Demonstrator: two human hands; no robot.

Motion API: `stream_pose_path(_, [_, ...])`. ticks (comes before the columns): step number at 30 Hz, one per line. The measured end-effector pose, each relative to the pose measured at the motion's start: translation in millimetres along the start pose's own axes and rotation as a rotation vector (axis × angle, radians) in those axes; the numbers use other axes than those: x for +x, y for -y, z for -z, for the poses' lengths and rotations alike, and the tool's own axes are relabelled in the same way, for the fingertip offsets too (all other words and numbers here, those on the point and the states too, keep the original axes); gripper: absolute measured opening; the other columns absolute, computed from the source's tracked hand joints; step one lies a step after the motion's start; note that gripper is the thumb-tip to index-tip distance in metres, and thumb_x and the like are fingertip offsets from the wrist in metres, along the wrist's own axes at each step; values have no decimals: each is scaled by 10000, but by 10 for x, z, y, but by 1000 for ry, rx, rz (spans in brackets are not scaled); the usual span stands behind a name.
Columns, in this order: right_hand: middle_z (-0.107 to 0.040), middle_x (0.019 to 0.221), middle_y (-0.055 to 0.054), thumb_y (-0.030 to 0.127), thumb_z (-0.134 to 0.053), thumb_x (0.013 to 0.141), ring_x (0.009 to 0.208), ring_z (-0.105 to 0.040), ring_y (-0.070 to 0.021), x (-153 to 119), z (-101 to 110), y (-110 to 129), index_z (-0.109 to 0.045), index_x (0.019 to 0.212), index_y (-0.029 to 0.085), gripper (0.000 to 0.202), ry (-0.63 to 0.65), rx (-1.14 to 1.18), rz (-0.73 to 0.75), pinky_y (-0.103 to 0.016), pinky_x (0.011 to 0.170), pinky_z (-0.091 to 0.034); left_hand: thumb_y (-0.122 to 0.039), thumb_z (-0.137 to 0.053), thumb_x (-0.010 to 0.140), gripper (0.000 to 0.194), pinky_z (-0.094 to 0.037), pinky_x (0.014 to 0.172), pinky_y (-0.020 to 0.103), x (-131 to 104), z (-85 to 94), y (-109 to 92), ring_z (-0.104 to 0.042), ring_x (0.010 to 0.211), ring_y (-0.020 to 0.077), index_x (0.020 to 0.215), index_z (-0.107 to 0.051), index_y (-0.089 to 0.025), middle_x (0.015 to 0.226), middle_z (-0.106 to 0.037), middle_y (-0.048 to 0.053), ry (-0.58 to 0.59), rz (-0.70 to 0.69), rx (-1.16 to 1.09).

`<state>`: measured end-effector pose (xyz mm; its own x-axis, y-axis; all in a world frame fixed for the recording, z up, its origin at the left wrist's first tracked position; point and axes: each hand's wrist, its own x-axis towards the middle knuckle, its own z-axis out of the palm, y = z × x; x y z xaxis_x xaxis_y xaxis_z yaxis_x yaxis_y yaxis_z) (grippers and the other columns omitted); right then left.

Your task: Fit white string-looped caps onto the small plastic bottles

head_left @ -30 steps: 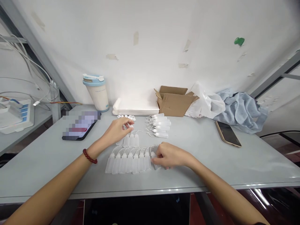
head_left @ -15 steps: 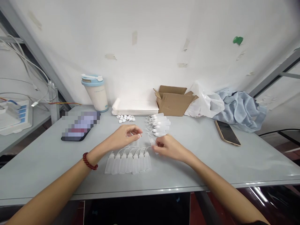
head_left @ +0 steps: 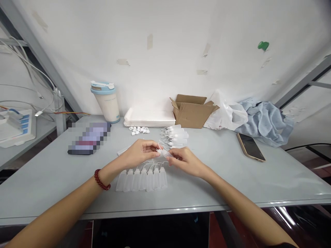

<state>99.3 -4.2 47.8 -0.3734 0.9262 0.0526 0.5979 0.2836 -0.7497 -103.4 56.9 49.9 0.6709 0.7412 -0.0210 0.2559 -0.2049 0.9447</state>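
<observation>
Between my hands is a small translucent bottle (head_left: pixel 167 154), tilted, with its top toward the left. My right hand (head_left: pixel 186 161) grips its body. My left hand (head_left: pixel 143 152) pinches a small white cap (head_left: pixel 159 151) at the bottle's top. Below my hands, a row of several translucent bottles (head_left: pixel 142 179) with thin white tubes lies on the table. Behind my right hand is a pile of similar bottles (head_left: pixel 178 135). Loose white caps (head_left: pixel 139 130) lie behind my left hand. Another translucent piece (head_left: pixel 123 150) is partly hidden by my left hand.
At the back stand a cup (head_left: pixel 106 103), a stack of white trays (head_left: pixel 150 117) and an open cardboard box (head_left: pixel 192 112). A plastic bag (head_left: pixel 226 112) and blue cloth (head_left: pixel 267 120) are at the back right. Phones lie at left (head_left: pixel 89 139) and right (head_left: pixel 250 147).
My left hand has moved right, and its fingertips now meet the top of the bottle in my right hand. The translucent piece behind my left wrist has come into view.
</observation>
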Motion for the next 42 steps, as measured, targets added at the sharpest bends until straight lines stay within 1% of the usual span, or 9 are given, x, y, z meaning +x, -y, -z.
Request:
stream_pose_path(5, [-465,577,39,309,-443,904,524,-383,-75,-4,15,20,-513,625,149,330,16,74,-10,-213,524,-297,-319,-620,770,232,-496,770,321,15,21,42,-612,869,198,952,-663,-181,944,-668,49,-11,-49,-17])
stream_pose_path(12, [-417,610,36,390,-400,929,564,-381,-87,1,-6,-3,-437,637,164,372,33,117,-3,-228,551,-306,-366,-637,781,279,-491,779,314,-4,-10,63,-610,841,185,979,-664,-171,856,-655,29,27,-31,-28])
stream_pose_path(18, [-435,705,18,424,-368,940,637,-398,-110,1,-32,-5,-522,864,161,314,24,148,6,-248,604,-336,-337,-642,772,240,-504,743,297,-3,-43,56,-613,814,181,929,-676,-160,851,-652,34,-11,-44,-51])
stream_pose_path(23, [-416,664,47,443,-350,944,606,-388,-106,-19,-48,-14,-445,1032,197,278,45,237,-77,-242,590,-327,-298,-631,771,182,-497,695,262,-13,-89,19,-609,780,163,857,-691,-149,871,-653,40,-77,-84,3])
stream_pose_path(26, [-393,658,55,469,-380,928,586,-387,-97,-20,-47,-27,-419,1007,215,270,40,355,-116,-223,551,-307,-282,-643,755,162,-497,669,247,-15,-113,9,-608,756,155,827,-691,-145,850,-658,37,-95,-76,1])
stream_pose_path(31, [-243,578,94,511,-430,898,469,-241,-66,8,-36,-47,-389,931,228,288,98,636,-183,-194,451,-178,-267,-652,743,141,-502,658,236,-11,-132,28,-615,745,152,791,-691,-140,866,-672,46,-127,-101,-4])
stream_pose_path(37, [-186,540,105,498,-483,878,443,-118,-54,23,-13,-64,-351,803,226,311,164,889,-298,-211,424,-67,-246,-634,760,134,-509,772,262,-28,-160,7,-634,819,174,813,-710,-149,887,-691,54,-182,-192,75])
stream_pose_path(40, [-179,538,106,502,-491,872,440,-111,-54,27,-10,-70,-354,795,225,318,166,908,-292,-210,420,-63,-291,-642,763,166,-513,778,258,-26,-163,-12,-640,851,182,819,-712,-153,947,-694,61,-163,-149,19])
stream_pose_path(42, [-194,539,105,501,-501,867,439,-127,-52,30,-12,-63,-363,805,223,316,153,889,-278,-208,422,-65,-337,-637,775,201,-515,761,253,-16,-151,-11,-649,811,173,813,-712,-154,923,-701,59,-122,-81,-5])
